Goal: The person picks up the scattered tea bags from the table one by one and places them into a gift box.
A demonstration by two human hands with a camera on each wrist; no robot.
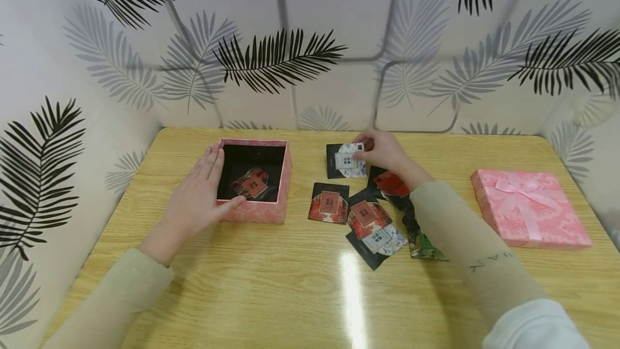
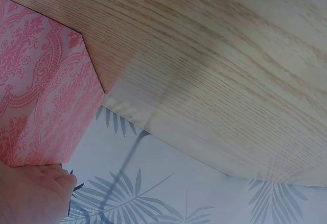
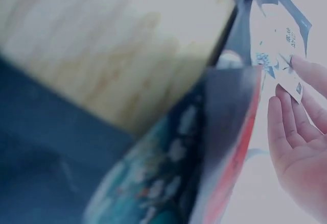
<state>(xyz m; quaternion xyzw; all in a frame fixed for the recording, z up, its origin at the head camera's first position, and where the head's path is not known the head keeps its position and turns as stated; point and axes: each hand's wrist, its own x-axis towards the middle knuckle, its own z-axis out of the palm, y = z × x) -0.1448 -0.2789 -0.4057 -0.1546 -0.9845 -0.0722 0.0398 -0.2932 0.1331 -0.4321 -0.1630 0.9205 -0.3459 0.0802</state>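
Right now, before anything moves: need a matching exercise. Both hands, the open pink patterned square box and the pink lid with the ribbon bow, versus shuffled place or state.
Things
1. open pink patterned square box
2. pink lid with the ribbon bow
3. left hand
4. right hand

Place or state
A. pinches a black-and-white flat packet
B. has a red-and-black flat packet inside
C. lies toward the right of the pale wooden table
D. rests along the box's left side

Pairs: 1-B, 2-C, 3-D, 4-A
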